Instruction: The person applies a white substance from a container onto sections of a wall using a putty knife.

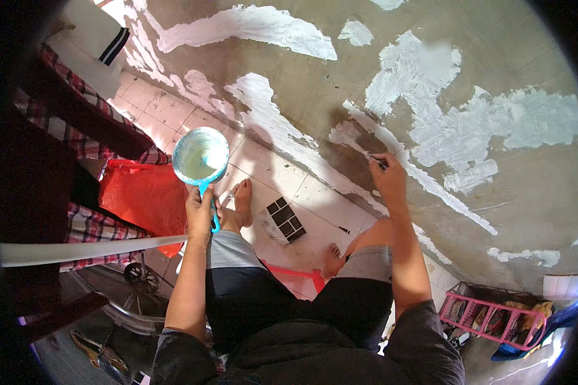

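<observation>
My left hand (201, 210) is wrapped round the handle of a blue plastic dipper (216, 221), held above the floor left of centre. White paste (201, 154) coats the dipper's inside. On the right, my right hand (388, 174) grips a small putty knife (374, 158) by its dark handle. Its thin blade points up and left at the grey wall (327, 96), where a white smear (347, 135) lies just beyond it. My fingers partly hide the tool, and whether the blade touches the wall I cannot tell. Uneven white patches (424, 70) cover parts of the wall.
A red bag (141, 196) and plaid cloth (70, 122) lie at the left, above a spoked wheel (141, 277). A black-and-white gridded piece (286, 220) rests on the tiled floor (257, 160) between my feet. At lower right stands a pink rack (488, 330) holding several things.
</observation>
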A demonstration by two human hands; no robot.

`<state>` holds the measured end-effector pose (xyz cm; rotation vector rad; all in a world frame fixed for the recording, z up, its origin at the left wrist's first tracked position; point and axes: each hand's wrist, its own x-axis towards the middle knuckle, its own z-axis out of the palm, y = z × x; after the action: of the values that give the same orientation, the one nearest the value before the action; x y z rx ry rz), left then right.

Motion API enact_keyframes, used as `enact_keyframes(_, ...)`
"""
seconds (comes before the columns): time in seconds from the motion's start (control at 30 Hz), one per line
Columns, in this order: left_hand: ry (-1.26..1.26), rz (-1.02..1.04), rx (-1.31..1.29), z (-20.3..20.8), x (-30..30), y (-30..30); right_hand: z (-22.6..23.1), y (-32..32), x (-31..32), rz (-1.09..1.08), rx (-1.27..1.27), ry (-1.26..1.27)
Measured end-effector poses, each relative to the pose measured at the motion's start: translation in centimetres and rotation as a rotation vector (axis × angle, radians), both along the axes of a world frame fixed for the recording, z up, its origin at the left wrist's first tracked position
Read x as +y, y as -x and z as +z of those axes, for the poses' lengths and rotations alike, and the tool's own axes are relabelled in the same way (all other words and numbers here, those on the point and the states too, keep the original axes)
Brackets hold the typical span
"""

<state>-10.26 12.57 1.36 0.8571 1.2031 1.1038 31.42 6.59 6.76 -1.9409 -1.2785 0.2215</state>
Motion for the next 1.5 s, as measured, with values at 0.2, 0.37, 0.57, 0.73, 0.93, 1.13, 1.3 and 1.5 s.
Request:
enact_keyframes(0.2,-0.010,-0.038,0.045,-0.6,0.4,0.0,-6.8,-0.1,2.5,-0.004,0.024,0.135)
enact_keyframes(0.37,-0.009,-0.041,0.082,0.0,0.2,-0.3,-9.3,-1.7,2.1,-0.079,0.116,0.074)
enact_keyframes(0.57,-0.021,-0.039,0.089,-0.1,0.1,-0.3,-7.3,-5.5,-1.6,-0.151,0.130,0.163)
enact_keyframes(0.73,-0.009,-0.040,0.088,0.4,0.3,-1.2,-7.2,-3.8,-0.7,-0.051,0.180,0.197)
enact_keyframes(0.93,0.019,-0.076,0.155,0.7,0.5,-1.9,-8.5,-1.8,1.3,-0.117,0.209,0.087)
enact_keyframes(1.13,-0.017,-0.060,0.119,0.1,0.3,-0.8,-3.7,-2.4,-0.9,-0.143,0.217,0.104)
enact_keyframes(1.3,0.002,-0.067,0.132,0.7,0.4,-1.3,-6.0,-0.5,0.0,-0.115,0.159,0.116)
enact_keyframes(1.5,-0.018,-0.069,0.127,0.7,0.4,-1.8,-9.1,-0.6,1.5,-0.155,0.092,0.088)
